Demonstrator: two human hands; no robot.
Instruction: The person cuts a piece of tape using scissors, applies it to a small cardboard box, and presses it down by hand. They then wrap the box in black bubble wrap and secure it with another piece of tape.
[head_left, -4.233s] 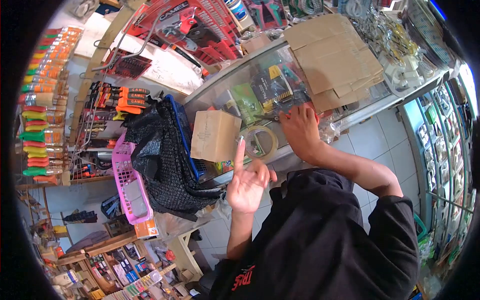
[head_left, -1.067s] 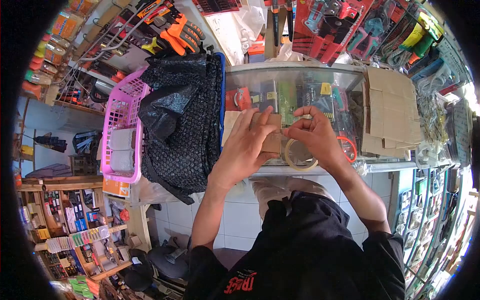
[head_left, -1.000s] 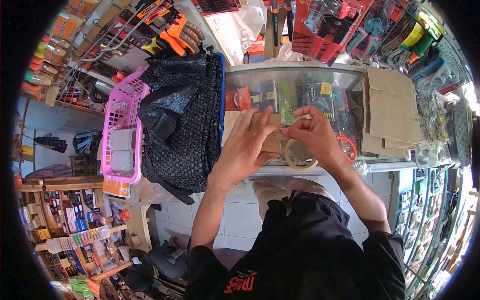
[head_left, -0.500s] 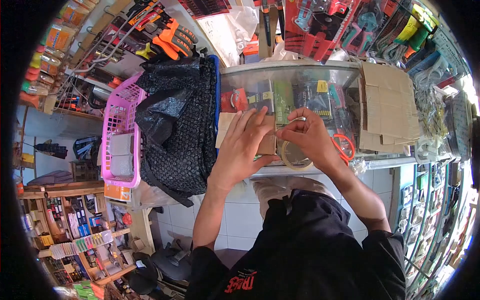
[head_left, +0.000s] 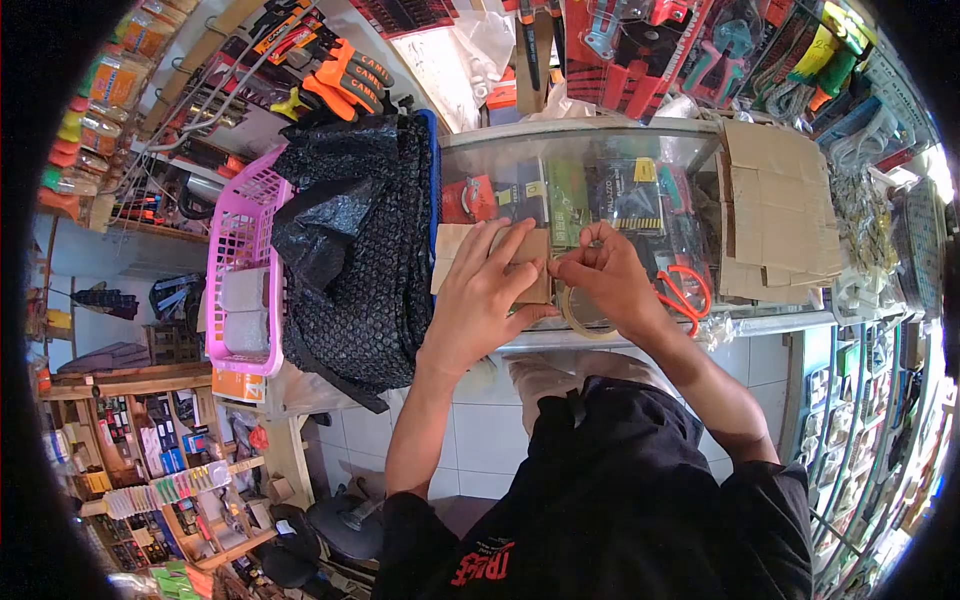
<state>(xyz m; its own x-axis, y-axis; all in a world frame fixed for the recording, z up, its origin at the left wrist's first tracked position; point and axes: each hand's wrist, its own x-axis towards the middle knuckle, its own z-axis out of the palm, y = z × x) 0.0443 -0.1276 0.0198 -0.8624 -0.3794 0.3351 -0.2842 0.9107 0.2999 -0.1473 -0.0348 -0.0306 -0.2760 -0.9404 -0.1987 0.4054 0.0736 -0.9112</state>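
Note:
My left hand (head_left: 482, 285) lies with spread fingers on a piece of brown cardboard (head_left: 450, 252), pressing it on the glass counter. At the cardboard's right edge my right hand (head_left: 612, 285) has thumb and fingertips pinched together. What lies between those fingertips is too small to make out. A ring-shaped roll of tape (head_left: 577, 318) rests on the counter, partly covered by my right hand. Scissors with orange-red handles (head_left: 704, 290) lie just right of that hand, their blades not clearly visible.
Left of my hands is a pile of black bubble wrap (head_left: 370, 270), beside a pink basket (head_left: 218, 290). Folded cardboard sheets (head_left: 775, 210) lie on the counter's right. Packaged goods (head_left: 628, 190) show through the glass counter top (head_left: 560, 140). Tools hang at the back.
My right hand has shifted slightly lower, with its fingers curled closer together. My left hand stays spread on the cardboard, almost unmoved.

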